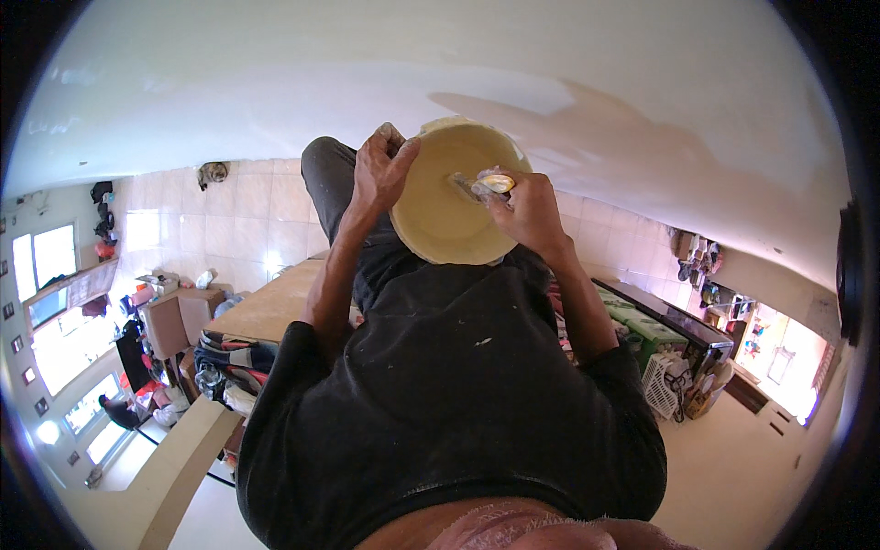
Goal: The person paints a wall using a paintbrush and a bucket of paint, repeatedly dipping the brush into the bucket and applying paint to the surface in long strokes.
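Note:
A round cream-coloured tub, its rim and inner wall smeared with a pale paste, rests over my lap. My left hand is closed on the tub's left rim, with the thumb along the edge. Inside the opening, my right hand grips a putty knife by its yellowish, paste-smeared handle. The knife's blade points left, into the tub. Whether it touches the bottom I cannot tell. Whitish residue marks both hands.
A pale wall rises directly ahead. On the tiled floor at far left lies a cat-like animal. A wooden board and a cardboard box stand left; a white basket is right. Another person sits far left.

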`<state>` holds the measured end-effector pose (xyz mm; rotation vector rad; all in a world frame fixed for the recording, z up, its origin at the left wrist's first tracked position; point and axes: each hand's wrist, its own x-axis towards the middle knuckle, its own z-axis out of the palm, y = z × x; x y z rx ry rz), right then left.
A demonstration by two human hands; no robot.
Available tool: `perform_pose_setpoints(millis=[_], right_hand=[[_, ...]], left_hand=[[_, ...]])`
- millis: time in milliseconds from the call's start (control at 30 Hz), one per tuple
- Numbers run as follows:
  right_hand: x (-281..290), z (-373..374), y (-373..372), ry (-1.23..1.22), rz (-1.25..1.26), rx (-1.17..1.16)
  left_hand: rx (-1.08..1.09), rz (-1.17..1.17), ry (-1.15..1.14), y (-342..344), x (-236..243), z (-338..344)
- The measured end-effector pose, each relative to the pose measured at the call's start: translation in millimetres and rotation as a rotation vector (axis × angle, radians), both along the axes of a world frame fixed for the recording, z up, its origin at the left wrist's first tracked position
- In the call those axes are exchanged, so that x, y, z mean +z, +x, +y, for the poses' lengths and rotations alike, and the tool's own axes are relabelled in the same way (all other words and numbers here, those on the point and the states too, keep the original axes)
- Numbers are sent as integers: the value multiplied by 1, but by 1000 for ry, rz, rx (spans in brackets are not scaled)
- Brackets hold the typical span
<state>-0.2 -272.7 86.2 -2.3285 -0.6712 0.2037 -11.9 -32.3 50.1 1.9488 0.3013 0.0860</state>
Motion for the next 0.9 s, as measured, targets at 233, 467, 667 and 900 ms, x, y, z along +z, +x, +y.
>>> perform_pose_setpoints(millis=[233,467,667,900], right_hand=[[13,14,-15,410,502,-109],[26,3,-5,525,537,-199],[20,-11,-4,271,-244,71],[30,-35,-36,328,-307,-123]], left_hand=[[-18,-23,36,-1,-1,-1],[-4,-60,-63,-3,-14,4],[-18,-61,-74,-4,-3,0],[-127,-350,164,-5,-30,11]])
